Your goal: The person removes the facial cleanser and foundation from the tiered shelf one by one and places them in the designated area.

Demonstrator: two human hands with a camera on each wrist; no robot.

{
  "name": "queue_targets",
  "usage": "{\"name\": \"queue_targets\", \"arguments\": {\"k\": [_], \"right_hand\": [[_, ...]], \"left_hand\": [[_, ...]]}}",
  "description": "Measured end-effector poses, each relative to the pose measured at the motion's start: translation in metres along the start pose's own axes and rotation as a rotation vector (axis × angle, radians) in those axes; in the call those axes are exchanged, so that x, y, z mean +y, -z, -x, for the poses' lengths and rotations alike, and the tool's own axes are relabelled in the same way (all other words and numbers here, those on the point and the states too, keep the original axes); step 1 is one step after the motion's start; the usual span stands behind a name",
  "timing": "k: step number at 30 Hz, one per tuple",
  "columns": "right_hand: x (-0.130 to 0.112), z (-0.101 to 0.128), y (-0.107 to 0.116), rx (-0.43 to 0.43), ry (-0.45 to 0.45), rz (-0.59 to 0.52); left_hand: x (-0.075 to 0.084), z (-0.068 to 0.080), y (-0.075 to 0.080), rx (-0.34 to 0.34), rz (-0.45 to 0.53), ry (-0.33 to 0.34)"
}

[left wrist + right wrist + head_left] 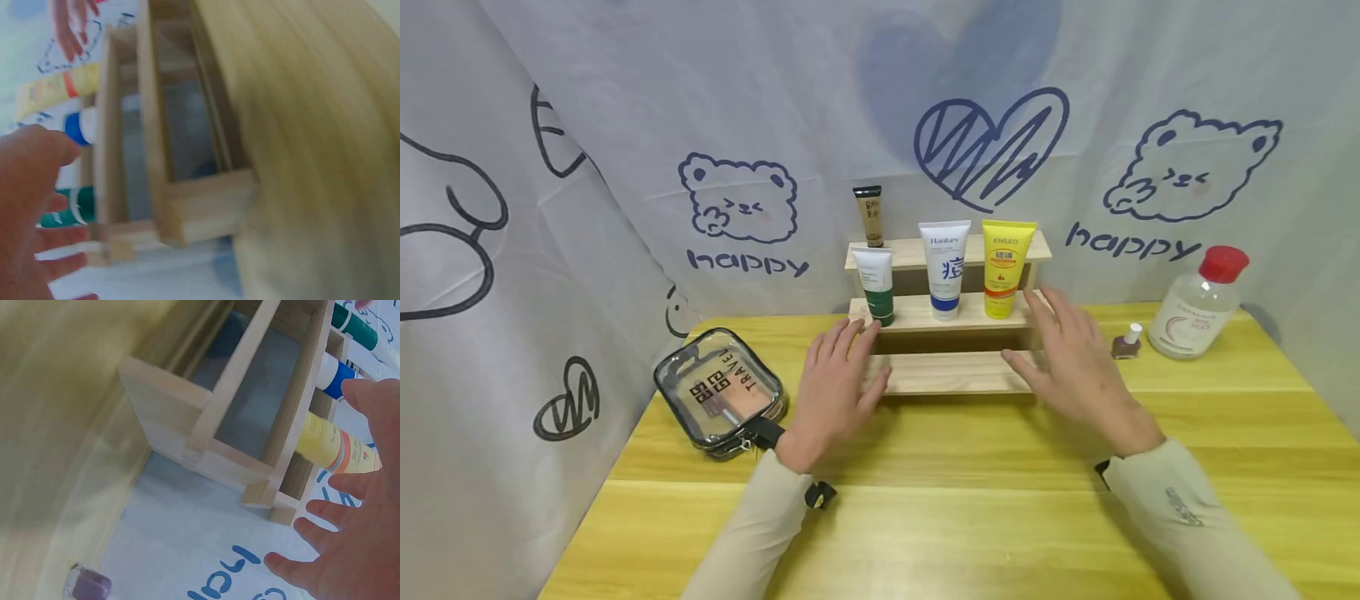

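A small wooden tiered rack (955, 372) stands at the back of the table. On its middle tier are a white and green tube (876, 285), a white and blue tube (945, 268) and a yellow tube (1006, 267); a tan tube with a black end (868, 215) stands on the top tier. My left hand (837, 379) is at the rack's left end, fingers spread, fingertips near the green tube. At the right end, my right hand (1078, 367) has its fingers extended beside the yellow tube. Both hands hold nothing.
A clear travel pouch (721, 392) lies on the table to the left, its black strap beside my left wrist. Right of the rack stand a small dark nail polish bottle (1126, 342) and a clear bottle with a red cap (1197, 308). A printed curtain (820, 100) hangs behind.
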State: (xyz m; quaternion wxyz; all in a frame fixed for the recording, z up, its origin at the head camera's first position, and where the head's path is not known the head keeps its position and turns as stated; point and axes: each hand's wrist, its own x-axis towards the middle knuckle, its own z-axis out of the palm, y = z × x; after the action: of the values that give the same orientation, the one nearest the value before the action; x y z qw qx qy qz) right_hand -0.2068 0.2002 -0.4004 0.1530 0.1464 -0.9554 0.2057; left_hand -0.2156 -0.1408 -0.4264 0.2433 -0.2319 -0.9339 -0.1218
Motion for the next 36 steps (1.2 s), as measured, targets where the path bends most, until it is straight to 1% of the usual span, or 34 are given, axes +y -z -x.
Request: {"name": "queue_targets", "arguments": {"k": [2,4,10,12,14,17,20,21,25,28,30,32,34,36], "right_hand": [[0.001,-0.004,0.003,-0.003,-0.008,0.001],[0.002,-0.007,0.004,-0.012,-0.021,-0.001],[0.004,-0.012,0.006,-0.006,-0.035,-0.01],[0.003,-0.013,0.006,0.0,-0.034,-0.015],[0.002,-0.014,0.005,0.001,-0.033,-0.02],[0.0,-0.016,0.005,0.005,-0.027,-0.022],[-0.001,-0.019,0.006,0.026,-0.015,-0.017],[-0.002,-0.019,0.007,0.037,-0.011,-0.012],[-0.005,-0.024,0.009,0.106,0.002,-0.003],[-0.008,-0.029,0.011,0.203,-0.001,-0.034],[-0.012,-0.032,0.013,0.266,-0.018,-0.08],[-0.014,-0.035,0.016,0.307,-0.04,-0.142],[-0.016,-0.038,0.019,0.31,-0.069,-0.219],[-0.017,-0.041,0.021,0.292,-0.084,-0.32]], "left_hand": [[-0.006,-0.001,-0.005,0.025,0.055,0.011],[-0.012,-0.001,-0.011,0.051,0.126,0.043],[-0.022,-0.006,-0.03,0.148,0.393,0.189],[-0.025,-0.007,-0.037,0.164,0.487,0.233],[-0.026,-0.008,-0.043,0.157,0.593,0.286],[-0.03,-0.008,-0.052,0.114,0.761,0.383],[-0.032,-0.009,-0.058,0.081,0.883,0.462],[-0.033,-0.009,-0.059,0.076,0.91,0.47],[-0.032,-0.011,-0.061,0.082,0.958,0.483],[-0.029,-0.012,-0.064,0.105,1.007,0.497],[-0.027,-0.013,-0.066,0.121,1.036,0.51],[-0.024,-0.014,-0.067,0.132,1.062,0.516],[-0.021,-0.015,-0.068,0.139,1.065,0.524],[-0.02,-0.015,-0.068,0.143,1.068,0.524]]}}
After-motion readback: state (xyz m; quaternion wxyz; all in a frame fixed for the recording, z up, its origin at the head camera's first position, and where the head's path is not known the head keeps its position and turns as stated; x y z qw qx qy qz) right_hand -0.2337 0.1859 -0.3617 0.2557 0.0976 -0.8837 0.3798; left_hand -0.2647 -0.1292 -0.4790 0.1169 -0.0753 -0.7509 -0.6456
